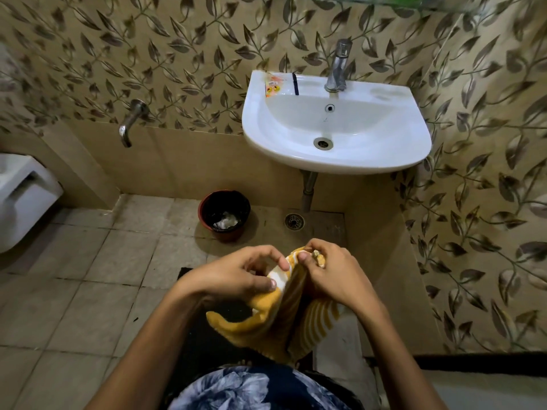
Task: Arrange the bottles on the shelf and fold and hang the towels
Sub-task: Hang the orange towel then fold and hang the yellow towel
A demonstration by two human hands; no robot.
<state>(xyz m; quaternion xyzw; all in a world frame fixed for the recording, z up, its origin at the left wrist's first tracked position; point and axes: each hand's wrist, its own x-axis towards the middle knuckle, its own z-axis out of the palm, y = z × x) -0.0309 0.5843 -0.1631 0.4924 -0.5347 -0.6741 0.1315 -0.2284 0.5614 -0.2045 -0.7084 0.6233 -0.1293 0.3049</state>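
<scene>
A yellow and white striped towel (284, 318) hangs bunched in front of my body, low in the middle of the head view. My left hand (236, 276) pinches its upper edge between thumb and curled fingers. My right hand (328, 270) grips the same upper edge just to the right, fingers curled over the cloth. The two hands almost touch at the towel's top corner. The lower part of the towel droops in folds below my wrists. No bottles show in this view; only a strip of a glass shelf (384, 1) appears at the top edge.
A white wall sink (414, 137) with a chrome tap (337, 66) hangs ahead. A dark bin (245, 214) with paper inside stands on the tiled floor below it, beside a floor drain (294, 221). A wall spout (130, 122) and a white toilet (23, 196) are at the left.
</scene>
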